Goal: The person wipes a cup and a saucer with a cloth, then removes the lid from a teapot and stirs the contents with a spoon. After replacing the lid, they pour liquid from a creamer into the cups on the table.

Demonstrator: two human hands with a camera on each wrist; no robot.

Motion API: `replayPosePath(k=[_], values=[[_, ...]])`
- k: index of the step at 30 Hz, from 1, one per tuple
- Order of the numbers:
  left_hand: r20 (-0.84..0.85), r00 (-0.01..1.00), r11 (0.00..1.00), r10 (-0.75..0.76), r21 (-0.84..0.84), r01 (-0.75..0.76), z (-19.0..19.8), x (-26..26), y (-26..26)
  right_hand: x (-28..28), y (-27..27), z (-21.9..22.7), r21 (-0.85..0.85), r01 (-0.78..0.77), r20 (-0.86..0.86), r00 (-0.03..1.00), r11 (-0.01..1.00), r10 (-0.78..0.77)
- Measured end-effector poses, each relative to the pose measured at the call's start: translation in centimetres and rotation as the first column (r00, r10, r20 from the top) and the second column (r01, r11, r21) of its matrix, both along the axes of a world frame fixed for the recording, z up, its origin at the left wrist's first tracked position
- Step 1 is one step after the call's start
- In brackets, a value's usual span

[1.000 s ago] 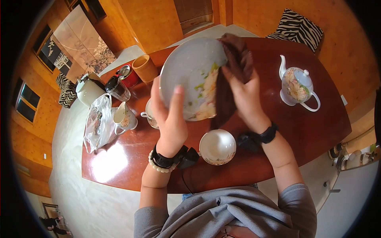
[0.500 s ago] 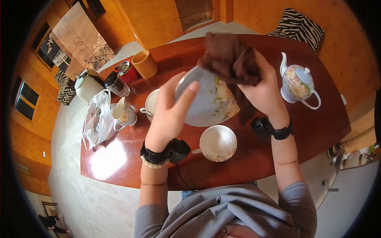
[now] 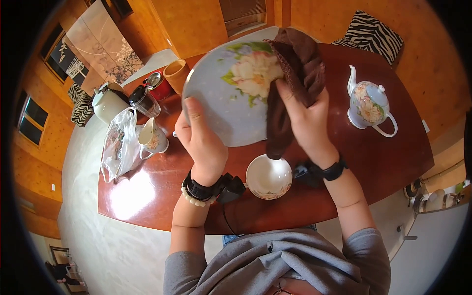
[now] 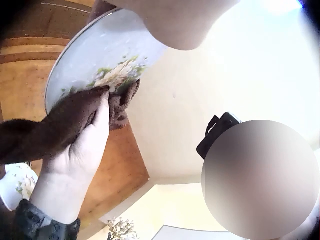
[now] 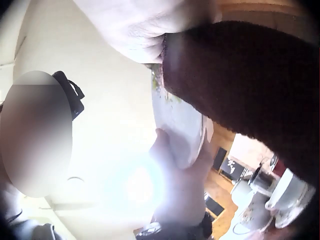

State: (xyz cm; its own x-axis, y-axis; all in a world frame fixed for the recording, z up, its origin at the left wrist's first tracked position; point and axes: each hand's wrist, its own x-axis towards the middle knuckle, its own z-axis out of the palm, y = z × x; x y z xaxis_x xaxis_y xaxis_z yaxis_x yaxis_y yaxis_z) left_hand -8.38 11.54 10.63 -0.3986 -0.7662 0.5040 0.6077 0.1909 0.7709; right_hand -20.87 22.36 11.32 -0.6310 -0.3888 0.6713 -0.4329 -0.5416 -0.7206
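Between both hands, above the table, a pale blue-grey plate [image 3: 216, 108] with a painted peach flower is held up, tilted. My left hand [image 3: 204, 147] grips its left rim, thumb lying over the face. At the right rim my right hand [image 3: 309, 123] pinches a dark brown cloth [image 3: 302, 64] against the plate, thumb in front; the cloth's tail hangs down. In the left wrist view the cloth [image 4: 55, 122] bunches along the plate's edge [image 4: 100, 60]. Under the plate, a white floral cup [image 3: 269, 177] stands on the table.
A floral teapot [image 3: 368, 105] stands on the right of the glossy table [image 3: 334, 196]. To the left are a creamer [image 3: 155, 140], plastic bag [image 3: 119, 147], kettle [image 3: 109, 108], black-lidded jar [image 3: 145, 102], red canister [image 3: 160, 88] and wooden cup [image 3: 177, 76]. Another cup [image 5: 287, 192] sits behind my left hand.
The plate has turned, its painted flower going from lower right to the top. The cloth went over the far rim, then back to the right rim. Cup and teapot stay put.
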Motion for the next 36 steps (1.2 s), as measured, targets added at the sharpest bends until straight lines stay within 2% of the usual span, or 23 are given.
replayPosePath(k=[3,4,6,8,10,11,12,13,15,18,20,21,22,24,25,28,30,31,33,34,36], values=[[-0.099,0.994,0.996,0.048,0.077,-0.04,0.0,-0.2,0.8,1.7,-0.6,-1.2,-0.052,-0.083,0.129,0.988,0.995,0.089],[-0.121,0.99,0.993,0.072,0.104,-0.06,0.0,-0.2,1.0,2.0,-1.0,-1.3,-0.114,-0.051,0.145,0.987,0.992,0.067],[-0.023,0.993,0.993,0.116,-0.028,-0.116,-0.3,-0.6,0.9,2.5,-1.8,-1.3,-0.231,0.015,0.181,0.983,0.973,0.028],[0.056,0.998,0.999,-0.018,-0.049,0.021,-0.2,-0.4,0.5,-0.2,-1.1,-1.3,-0.102,-0.005,0.181,0.983,0.995,0.024],[0.084,0.938,0.941,-0.337,0.056,0.333,1.1,0.4,-0.2,-2.2,-0.4,-0.2,-0.081,-0.033,0.079,0.996,0.996,0.039],[0.021,0.919,0.91,-0.394,0.147,0.387,1.8,0.2,0.0,-3.1,0.4,0.2,0.007,0.098,-0.063,0.993,0.995,-0.097],[0.102,0.918,0.922,-0.384,0.091,0.376,1.8,0.2,-0.7,-3.6,0.9,0.9,-0.011,0.105,-0.166,0.98,0.994,-0.105],[0.182,0.912,0.929,-0.368,0.036,0.368,1.9,0.5,-1.4,-4.4,1.7,0.9,0.054,0.122,-0.218,0.97,0.991,-0.108],[0.188,0.901,0.917,-0.39,-0.004,0.398,2.4,0.5,-1.1,-4.9,2.5,0.9,0.14,0.147,-0.323,0.942,0.979,-0.095],[0.283,0.906,0.923,-0.315,-0.133,0.362,2.5,0.0,-0.3,-3.6,3.4,2.1,0.205,0.163,-0.453,0.89,0.965,-0.054],[0.39,0.909,0.928,-0.144,-0.265,0.261,2.1,-0.1,0.2,-2.6,3.2,2.5,0.247,0.173,-0.511,0.859,0.954,-0.024],[0.382,0.909,0.933,-0.168,-0.235,0.271,1.9,0.0,0.1,-2.4,3.2,2.7,0.217,0.159,-0.512,0.859,0.963,-0.026],[0.372,0.909,0.938,-0.189,-0.206,0.28,1.6,0.0,0.1,-2.3,2.9,2.3,0.184,0.173,-0.465,0.882,0.968,-0.069],[0.339,0.938,0.949,-0.07,-0.267,0.168,1.2,0.2,0.1,-2.4,2.1,1.4,0.114,0.206,-0.369,0.917,0.972,-0.152],[0.319,0.948,0.949,-0.01,-0.297,0.11,1.1,0.2,0.1,-2.6,1.9,1.1,0.129,0.191,-0.33,0.934,0.973,-0.14],[0.054,0.998,0.998,0.022,-0.054,-0.019,1.0,-0.6,0.7,-2.4,0.7,0.1,0.075,0.169,-0.185,0.971,0.983,-0.153],[-0.033,0.999,1.0,0.018,-0.024,-0.019,0.4,-0.8,0.6,-0.9,-1.3,-0.9,-0.086,0.2,-0.045,0.978,0.976,-0.204],[-0.065,0.997,0.999,0.034,-0.019,-0.035,0.2,-1.1,0.6,-0.5,-1.5,-2.2,-0.033,0.245,-0.032,0.969,0.969,-0.246],[-0.079,0.994,0.997,0.073,-0.026,-0.075,-0.1,-1.2,0.7,1.2,-2.5,-2.2,-0.169,0.122,0.027,0.993,0.978,-0.119],[-0.114,0.993,0.999,0.038,-0.014,-0.04,-0.1,-1.3,0.7,2.2,-2.4,-2.2,-0.182,0.068,0.082,0.995,0.981,-0.053],[-0.177,0.984,0.999,-0.034,0.006,0.035,-0.1,-1.4,0.7,1.5,-2.5,-2.5,-0.133,0.123,0.052,0.992,0.983,-0.117]])
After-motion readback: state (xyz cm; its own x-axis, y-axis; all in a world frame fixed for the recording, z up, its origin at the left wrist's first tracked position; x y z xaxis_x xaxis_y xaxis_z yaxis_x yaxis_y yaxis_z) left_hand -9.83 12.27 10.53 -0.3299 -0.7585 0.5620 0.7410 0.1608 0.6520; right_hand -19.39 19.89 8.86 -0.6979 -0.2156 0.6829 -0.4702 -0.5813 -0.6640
